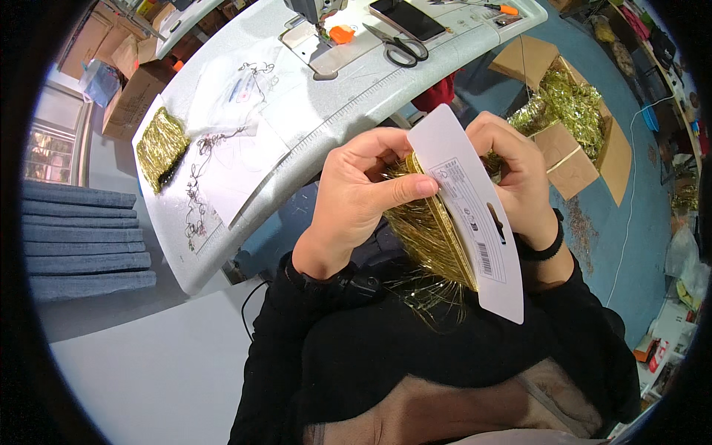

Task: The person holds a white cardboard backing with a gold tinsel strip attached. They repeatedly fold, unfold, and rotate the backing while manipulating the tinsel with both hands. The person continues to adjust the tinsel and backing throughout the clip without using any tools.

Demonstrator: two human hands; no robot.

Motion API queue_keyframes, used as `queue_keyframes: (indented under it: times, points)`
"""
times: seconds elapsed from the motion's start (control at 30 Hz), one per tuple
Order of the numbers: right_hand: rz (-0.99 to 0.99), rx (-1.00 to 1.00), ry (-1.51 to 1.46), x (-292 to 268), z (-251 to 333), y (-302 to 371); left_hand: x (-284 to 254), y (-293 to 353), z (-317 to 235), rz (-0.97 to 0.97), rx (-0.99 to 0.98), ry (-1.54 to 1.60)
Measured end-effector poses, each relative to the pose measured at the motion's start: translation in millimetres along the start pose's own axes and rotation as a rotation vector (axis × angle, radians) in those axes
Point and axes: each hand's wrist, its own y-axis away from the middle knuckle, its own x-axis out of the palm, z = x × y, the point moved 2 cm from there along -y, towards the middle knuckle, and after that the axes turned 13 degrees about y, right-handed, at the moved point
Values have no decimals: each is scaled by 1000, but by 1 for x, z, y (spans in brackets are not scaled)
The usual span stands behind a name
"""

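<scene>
Above my lap I hold a bunch of gold tinsel fringe (421, 233) against a white header card (463, 189) with a hang hole and a printed barcode. My left hand (345, 196) is closed on the fringe, its thumb pressed along the gold top band beside the card's edge. On the card's other side, my right hand (523, 170) is curled with bent fingers, gripping the card; its fingertips are partly hidden behind it. Loose strands hang from the fringe toward my black top.
On the pale table stand a sewing machine (319, 13), scissors (400, 48), a phone (408, 18) and another gold tinsel bundle (162, 148) beside white sheets (248, 170) with dark thread. An open cardboard box (615, 167) of gold tinsel stands on the blue floor at right.
</scene>
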Motion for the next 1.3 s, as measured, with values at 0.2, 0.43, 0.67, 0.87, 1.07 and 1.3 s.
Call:
queue_keyframes:
  times: [0.2,0.43,0.67,0.87,1.07,1.3]
  points:
    - [44,185,-120,-10,-12,2,-15,3,0,-42,132,55]
    - [124,91,-123,-18,-9,-3,-36,4,0,56,67,497]
    - [190,296,-212,-6,14,-1,-51,-2,7,-51,182,354]
    - [43,13,84,0,32,3,-51,-10,6,-75,286,340]
    - [-11,164,191,2,26,7,-39,-11,5,-242,421,116]
    - [48,159,94,-7,24,15,-39,-13,1,-282,484,82]
